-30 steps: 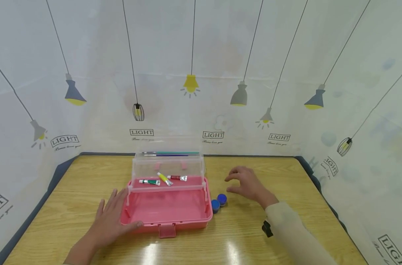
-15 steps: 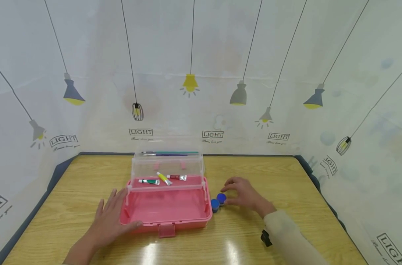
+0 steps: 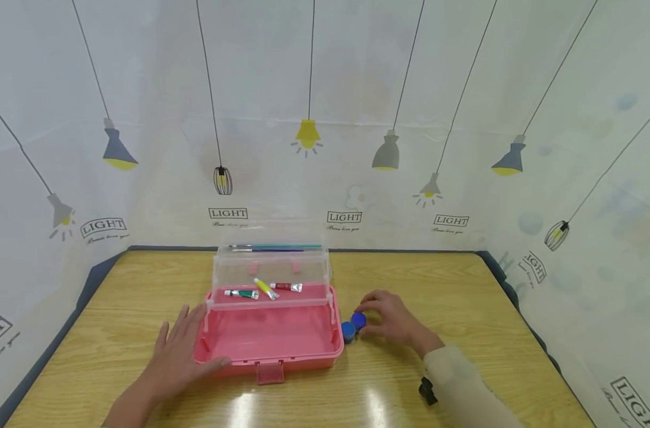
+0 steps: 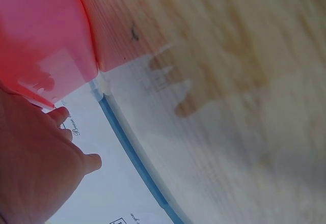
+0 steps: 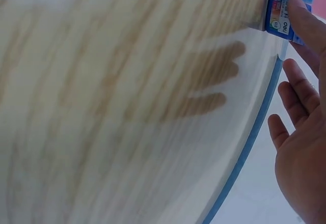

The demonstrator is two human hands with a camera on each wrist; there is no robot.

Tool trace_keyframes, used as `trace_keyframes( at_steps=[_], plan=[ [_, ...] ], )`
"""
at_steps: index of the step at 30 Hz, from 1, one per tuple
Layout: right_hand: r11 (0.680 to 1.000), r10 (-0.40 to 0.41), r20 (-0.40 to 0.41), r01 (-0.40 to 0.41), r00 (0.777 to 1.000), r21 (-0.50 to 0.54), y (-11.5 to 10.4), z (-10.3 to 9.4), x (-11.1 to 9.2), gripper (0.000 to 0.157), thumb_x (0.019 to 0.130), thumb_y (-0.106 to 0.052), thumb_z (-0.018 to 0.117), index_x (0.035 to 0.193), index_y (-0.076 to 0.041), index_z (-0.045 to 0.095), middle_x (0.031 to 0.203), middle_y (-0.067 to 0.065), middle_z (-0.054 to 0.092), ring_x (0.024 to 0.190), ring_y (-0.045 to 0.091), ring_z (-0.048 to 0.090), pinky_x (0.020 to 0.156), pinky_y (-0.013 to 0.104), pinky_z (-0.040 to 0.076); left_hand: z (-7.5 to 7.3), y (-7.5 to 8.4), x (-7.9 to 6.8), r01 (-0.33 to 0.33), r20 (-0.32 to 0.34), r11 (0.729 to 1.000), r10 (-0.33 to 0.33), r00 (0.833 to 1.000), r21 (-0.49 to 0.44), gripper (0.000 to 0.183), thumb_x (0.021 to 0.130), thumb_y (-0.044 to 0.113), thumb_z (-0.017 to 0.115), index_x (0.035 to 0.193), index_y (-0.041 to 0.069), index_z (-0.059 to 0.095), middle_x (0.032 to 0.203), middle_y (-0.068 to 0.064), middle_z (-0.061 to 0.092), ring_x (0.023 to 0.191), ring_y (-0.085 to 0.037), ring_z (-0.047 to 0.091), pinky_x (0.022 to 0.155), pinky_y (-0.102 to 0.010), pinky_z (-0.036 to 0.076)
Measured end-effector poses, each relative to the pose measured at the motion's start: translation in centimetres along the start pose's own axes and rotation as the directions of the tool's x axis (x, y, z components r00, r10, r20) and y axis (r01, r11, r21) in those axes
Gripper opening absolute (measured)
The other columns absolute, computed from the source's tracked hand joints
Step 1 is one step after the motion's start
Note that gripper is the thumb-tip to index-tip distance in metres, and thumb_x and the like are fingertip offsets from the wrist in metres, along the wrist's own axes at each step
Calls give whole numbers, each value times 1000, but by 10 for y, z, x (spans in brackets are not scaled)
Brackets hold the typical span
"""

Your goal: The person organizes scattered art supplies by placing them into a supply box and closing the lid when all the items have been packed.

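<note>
A pink plastic box [image 3: 271, 336] stands on the table with its lid up. My left hand [image 3: 175, 356] rests against its left side, fingers spread and the thumb along the front rim. Right of the box are two small blue-capped paint jars; the lighter-capped jar [image 3: 348, 331] sits at the box's side. My right hand [image 3: 391, 318] pinches the darker-capped jar [image 3: 358, 321] between thumb and forefinger, as the labelled jar [image 5: 280, 18] shows in the right wrist view. There the other fingers stay loosely extended.
On the clear tray behind the box opening lie a green paint tube [image 3: 241, 294], a yellow tube [image 3: 266, 289] and a red tube [image 3: 287, 287]. Paintbrushes [image 3: 276, 246] lie in the raised lid. A lamp-patterned cloth [image 3: 325, 178] hangs behind the wooden table [image 3: 437, 273].
My right hand has moved left and toward me, closing thumb and forefinger around the darker-capped jar. My left hand stays on the box.
</note>
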State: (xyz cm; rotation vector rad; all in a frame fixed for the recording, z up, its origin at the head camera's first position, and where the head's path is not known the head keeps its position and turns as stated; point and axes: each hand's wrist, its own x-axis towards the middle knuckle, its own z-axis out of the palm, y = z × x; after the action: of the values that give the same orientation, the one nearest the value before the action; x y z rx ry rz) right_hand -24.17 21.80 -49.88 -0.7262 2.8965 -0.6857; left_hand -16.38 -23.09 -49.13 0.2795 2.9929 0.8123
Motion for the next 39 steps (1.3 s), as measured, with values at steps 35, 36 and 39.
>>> trace_keyframes(
  at_steps=[35, 36, 39],
  plan=[
    [999, -44, -211, 44, 977, -6, 1, -25, 15, 38, 80, -39, 79, 108, -15, 71, 120, 5, 62, 116, 27, 55, 102, 52, 45, 1, -1, -1, -21, -13, 1000, 21, 1000, 1, 112, 77, 67, 67, 157, 15, 9, 160, -20, 20, 149, -45, 4, 114, -72, 0],
    [999, -43, -220, 43, 975, -3, 0, -27, 17, 38, 80, -39, 79, 108, -15, 71, 121, 5, 62, 117, 27, 54, 102, 52, 45, 1, -1, -1, -22, -13, 1000, 22, 1000, 0, 112, 77, 66, 67, 157, 15, 8, 160, -20, 20, 149, -45, 4, 114, -72, -1],
    [999, -49, -241, 48, 969, -9, -4, -31, 24, 40, 81, -39, 78, 109, -13, 71, 121, 6, 62, 117, 28, 55, 101, 52, 45, 1, -1, -2, -24, -14, 1000, 24, 1000, 4, 112, 77, 66, 67, 158, 15, 8, 160, -20, 20, 149, -44, 3, 114, -72, 0]
  ],
)
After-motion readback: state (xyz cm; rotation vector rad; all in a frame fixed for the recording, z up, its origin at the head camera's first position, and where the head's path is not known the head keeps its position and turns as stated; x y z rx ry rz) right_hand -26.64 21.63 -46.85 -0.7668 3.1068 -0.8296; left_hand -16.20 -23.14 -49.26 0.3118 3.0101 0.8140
